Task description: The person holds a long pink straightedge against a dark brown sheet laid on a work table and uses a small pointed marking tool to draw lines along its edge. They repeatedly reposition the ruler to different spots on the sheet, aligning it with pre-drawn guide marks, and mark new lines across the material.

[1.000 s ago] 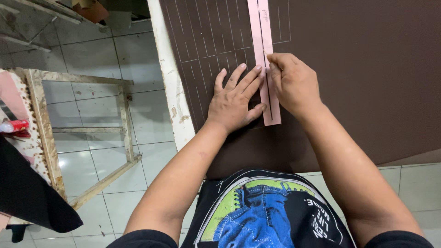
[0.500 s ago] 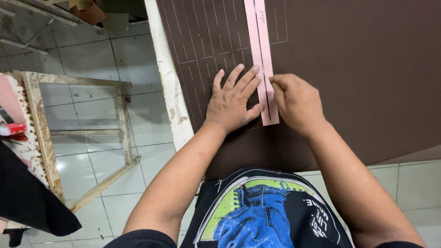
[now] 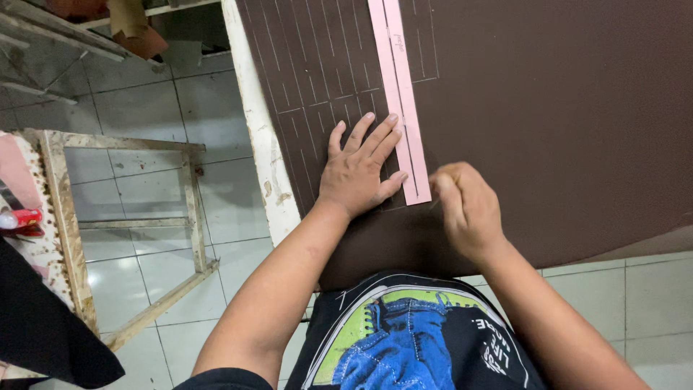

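A large dark brown sheet [image 3: 548,123] lies on the table, marked with several thin pale lines on its left part. A long pink strip [image 3: 398,87] lies lengthwise on it like a straightedge. My left hand [image 3: 357,170] rests flat on the sheet with its fingers spread, the fingertips and thumb pressing the strip's left edge. My right hand [image 3: 469,209] is curled shut just right of the strip's near end. It pinches a thin marking tool whose tip barely shows at the strip's corner; the rest is hidden in the fist.
The table's worn white edge [image 3: 260,137] runs along the sheet's left side. A rusty wooden frame [image 3: 188,209] stands on the grey tiled floor [image 3: 137,87] to the left. Dark cloth [image 3: 43,332] hangs at the lower left. Clutter sits at the top left.
My right hand has slid down along the strip's right edge to its near end. My left hand and the pink strip have stayed in place.
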Demonstrator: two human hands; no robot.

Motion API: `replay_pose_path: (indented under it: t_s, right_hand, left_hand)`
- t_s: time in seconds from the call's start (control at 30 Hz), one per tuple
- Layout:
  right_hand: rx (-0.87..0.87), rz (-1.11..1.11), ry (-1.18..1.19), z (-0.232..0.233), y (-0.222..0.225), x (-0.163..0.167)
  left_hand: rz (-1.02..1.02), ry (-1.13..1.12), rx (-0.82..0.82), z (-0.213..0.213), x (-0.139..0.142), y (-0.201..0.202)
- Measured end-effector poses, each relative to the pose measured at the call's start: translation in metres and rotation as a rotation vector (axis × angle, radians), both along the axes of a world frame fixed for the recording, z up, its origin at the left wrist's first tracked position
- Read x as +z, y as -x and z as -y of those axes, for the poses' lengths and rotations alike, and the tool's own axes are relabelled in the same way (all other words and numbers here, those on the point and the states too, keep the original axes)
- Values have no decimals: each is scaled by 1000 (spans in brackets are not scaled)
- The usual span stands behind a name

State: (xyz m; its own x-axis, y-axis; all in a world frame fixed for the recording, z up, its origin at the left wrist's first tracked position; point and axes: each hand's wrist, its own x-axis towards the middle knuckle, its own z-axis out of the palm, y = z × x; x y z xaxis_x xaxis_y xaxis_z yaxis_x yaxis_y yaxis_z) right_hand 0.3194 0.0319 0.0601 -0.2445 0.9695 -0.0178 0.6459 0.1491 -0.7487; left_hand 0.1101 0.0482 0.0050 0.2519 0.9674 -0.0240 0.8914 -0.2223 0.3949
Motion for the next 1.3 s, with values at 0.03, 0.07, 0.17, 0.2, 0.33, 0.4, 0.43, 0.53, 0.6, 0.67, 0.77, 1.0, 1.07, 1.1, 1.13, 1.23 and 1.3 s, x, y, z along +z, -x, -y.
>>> replay_pose_path:
  t_s: [0.03, 0.07, 0.17, 0.2, 0.33, 0.4, 0.43, 0.53, 0.6, 0.67, 0.77, 1.0, 1.07, 1.1, 1.13, 1.23, 1.3]
  right_hand:
    - [-85, -3, 141, -6, 4, -5]
    - [-169, -8, 279, -13, 7, -10]
    - [-161, 78, 276, -23, 14, -25]
    - [-156, 50, 280, -27, 16, -30]
    - [-129, 71, 285, -36, 10, -41]
    - [-164, 80, 265, -38, 5, -42]
    - [-208, 53, 246, -40, -2, -40]
    - [-304, 67, 313, -45, -22, -33]
    - [-307, 68, 356, -46, -28, -30]
    - [-266, 35, 353, -47, -29, -29]
    - [-238, 0, 290, -45, -24, -29]
    - [-216, 71, 167, -41, -22, -35]
    - [-180, 135, 80, -41, -24, -39]
    - [-173, 132, 69, -40, -24, -41]
    - [-165, 128, 55, -41, -24, -43]
    - [-162, 134, 51, -41, -24, -45]
    - [-165, 140, 60, -42, -24, -44]
  left_hand:
    - [-4, -1, -2, 1, 0, 0]
    - [-9, -5, -4, 2, -1, 0]
    - [-15, -35, -9, 2, -4, 1]
    - [-16, -46, -11, 2, -5, 1]
    - [30, -62, -7, 2, -5, 2]
    - [89, -72, 6, 2, -3, 4]
    - [83, -70, 3, 2, -1, 4]
    - [46, -37, 9, 2, 4, 0]
    - [-21, 13, 44, 0, 6, -8]
    - [-28, 1, 21, -5, 6, -19]
    - [60, -37, -3, -12, 1, -27]
    - [33, -108, -51, -11, -10, -27]
    - [26, -113, -51, -11, -11, -27]
    - [24, -113, -51, -10, -11, -27]
    - [23, -122, -52, -11, -11, -28]
    - [26, -129, -50, -10, -11, -27]
    - [40, -115, -50, -12, -11, -27]
